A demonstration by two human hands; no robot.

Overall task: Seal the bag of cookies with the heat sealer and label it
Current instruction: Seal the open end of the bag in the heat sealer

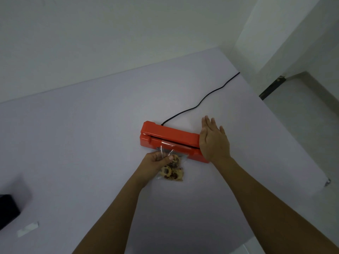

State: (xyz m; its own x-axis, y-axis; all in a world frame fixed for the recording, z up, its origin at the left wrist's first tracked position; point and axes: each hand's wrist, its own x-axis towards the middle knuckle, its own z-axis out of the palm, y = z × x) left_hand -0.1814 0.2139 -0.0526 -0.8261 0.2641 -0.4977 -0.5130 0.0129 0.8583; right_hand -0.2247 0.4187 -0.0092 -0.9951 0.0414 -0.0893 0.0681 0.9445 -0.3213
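An orange heat sealer (170, 137) lies in the middle of the white table, its lid raised a little above the base. A clear bag of cookies (173, 171) lies in front of it, its open top edge laid into the sealer's gap. My left hand (156, 160) pinches the bag near its top. Flat, with the fingers spread, my right hand (213, 141) hovers over the sealer's right end; whether it touches the lid I cannot tell. A small white label strip (27, 229) lies at the table's near left.
The sealer's black cable (200, 103) runs back and right across the table (91, 134) to its far edge. A black object (7, 210) sits at the left edge of view. White walls stand behind the table, and floor shows beyond its right edge.
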